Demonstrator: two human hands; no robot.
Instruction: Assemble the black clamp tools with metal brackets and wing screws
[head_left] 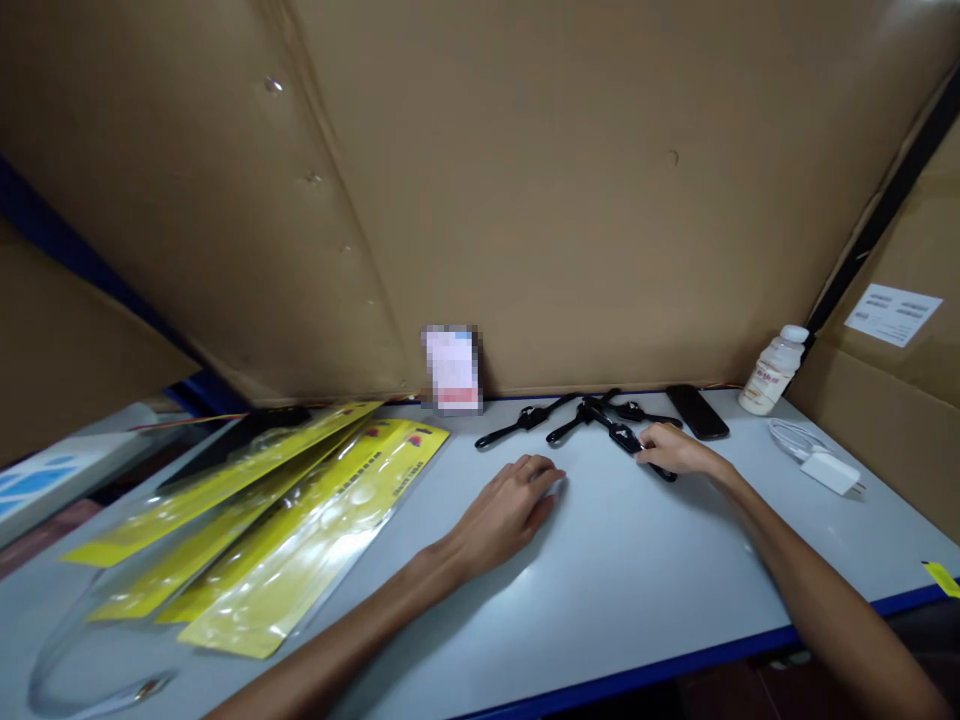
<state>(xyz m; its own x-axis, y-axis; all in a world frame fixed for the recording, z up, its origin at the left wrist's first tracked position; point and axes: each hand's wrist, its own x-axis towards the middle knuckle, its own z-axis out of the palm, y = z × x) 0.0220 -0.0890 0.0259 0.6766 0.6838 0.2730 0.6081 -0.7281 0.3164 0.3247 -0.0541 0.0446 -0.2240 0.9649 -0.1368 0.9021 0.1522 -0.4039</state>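
Note:
My right hand has its fingers closed on a black spokeshave, a two-handled tool lying slantwise near the back of the table. Part of its near handle is hidden under the fingers. My left hand rests palm down on the tabletop, left of the tools, with its fingers loosely bent, the thumb apart and nothing visible in it. Several similar black tools lie close together beyond my hands; the leftmost spokeshave sits a little apart from the crossed ones.
Several yellow blister packs overlap at the left. A blurred upright card leans by the cardboard wall. To the right are a black phone, a bottle and a white charger with cable. A blue edge borders the table.

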